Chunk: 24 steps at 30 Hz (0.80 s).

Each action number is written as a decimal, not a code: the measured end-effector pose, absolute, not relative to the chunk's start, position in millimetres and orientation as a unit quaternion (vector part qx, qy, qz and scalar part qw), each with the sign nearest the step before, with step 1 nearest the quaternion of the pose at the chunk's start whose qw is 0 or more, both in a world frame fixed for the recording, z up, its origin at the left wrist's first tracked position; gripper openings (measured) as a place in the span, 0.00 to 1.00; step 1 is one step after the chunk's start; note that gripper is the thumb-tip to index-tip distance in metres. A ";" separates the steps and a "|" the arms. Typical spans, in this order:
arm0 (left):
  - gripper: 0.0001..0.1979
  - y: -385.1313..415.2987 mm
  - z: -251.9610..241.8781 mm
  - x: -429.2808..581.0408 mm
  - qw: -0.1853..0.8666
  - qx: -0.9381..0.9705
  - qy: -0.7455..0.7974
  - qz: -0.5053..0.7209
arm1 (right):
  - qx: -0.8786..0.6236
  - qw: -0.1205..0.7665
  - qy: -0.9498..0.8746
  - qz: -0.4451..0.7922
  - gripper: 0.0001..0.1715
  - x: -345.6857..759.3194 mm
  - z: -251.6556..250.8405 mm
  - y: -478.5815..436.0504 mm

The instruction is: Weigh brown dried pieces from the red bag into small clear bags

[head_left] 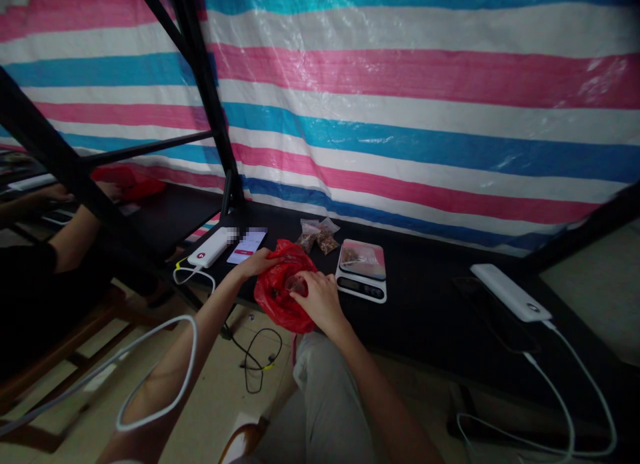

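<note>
A red plastic bag (280,311) stands with its mouth open at the table's front edge. My left hand (259,261) is closed on the bag's left rim. Over the bag's mouth, my right hand (320,296) grips a small clear cup-like thing (295,285) between thumb and fingers; its exact kind is hard to make out. What lies deeper in the bag is mostly hidden. Just right of the bag is a white kitchen scale (361,288), with a small clear bag of brown bits (357,256) lying on its plate. Several similar filled bags (327,243) lie behind the red bag.
On the black table (415,317), a phone (249,245) and a white power bank (210,248) lie at left. Another power bank (510,292) with white cables lies at right beside a dark phone (493,314). A co-worker's arm (80,234) shows beyond the black frame (200,84).
</note>
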State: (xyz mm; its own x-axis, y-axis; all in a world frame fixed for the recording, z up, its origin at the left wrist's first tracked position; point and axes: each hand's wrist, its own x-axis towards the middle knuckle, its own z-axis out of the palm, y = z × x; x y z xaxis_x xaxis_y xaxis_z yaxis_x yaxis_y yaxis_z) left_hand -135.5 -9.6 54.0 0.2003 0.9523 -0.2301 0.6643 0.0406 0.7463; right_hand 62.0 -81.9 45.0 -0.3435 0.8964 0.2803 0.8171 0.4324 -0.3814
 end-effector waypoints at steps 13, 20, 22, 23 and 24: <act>0.16 -32.8 90.4 -139.8 0.410 0.732 0.522 0.155 | -0.559 0.234 -0.788 0.109 0.18 47.2 33.6 -78.7; 0.09 -28.5 87.5 -127.8 0.220 0.774 0.566 0.179 | -0.551 0.270 -0.774 0.157 0.18 45.2 30.8 -77.7; 0.10 -28.0 86.5 -122.1 0.207 0.776 0.564 0.190 | -0.556 0.276 -0.767 0.163 0.18 45.2 30.1 -77.2; 0.10 -28.0 86.1 -119.4 0.209 0.777 0.562 0.191 | -0.563 0.275 -0.762 0.161 0.18 45.4 29.8 -76.9; 0.10 -28.0 85.8 -117.0 0.216 0.779 0.558 0.189 | -0.572 0.271 -0.758 0.155 0.18 45.7 29.6 -76.4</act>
